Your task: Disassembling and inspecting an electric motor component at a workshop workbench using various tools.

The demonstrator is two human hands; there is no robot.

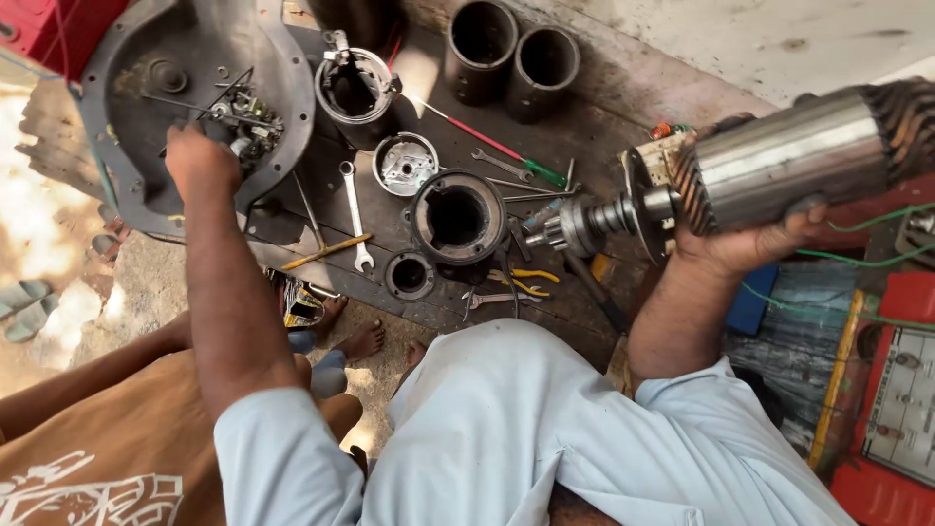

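Note:
My right hand (pixel 750 239) grips a heavy steel motor armature (pixel 779 161) with a geared shaft pointing left, held up over the dark workbench (pixel 604 107). My left hand (pixel 200 156) reaches far left into a round grey metal cover plate (pixel 175 58), its fingers curled over a pile of small parts and wires (pixel 248 117); whether it grips one I cannot tell. Between my hands sits a round black housing ring (pixel 458 216).
Two dark cylinders (pixel 511 58) stand at the back, beside an open metal cup (pixel 355 88). A wrench (pixel 355 214), a red-and-green screwdriver (pixel 497 146), pliers and a smaller ring (pixel 409 275) lie around. Another person in a brown shirt (pixel 107 438) sits at lower left.

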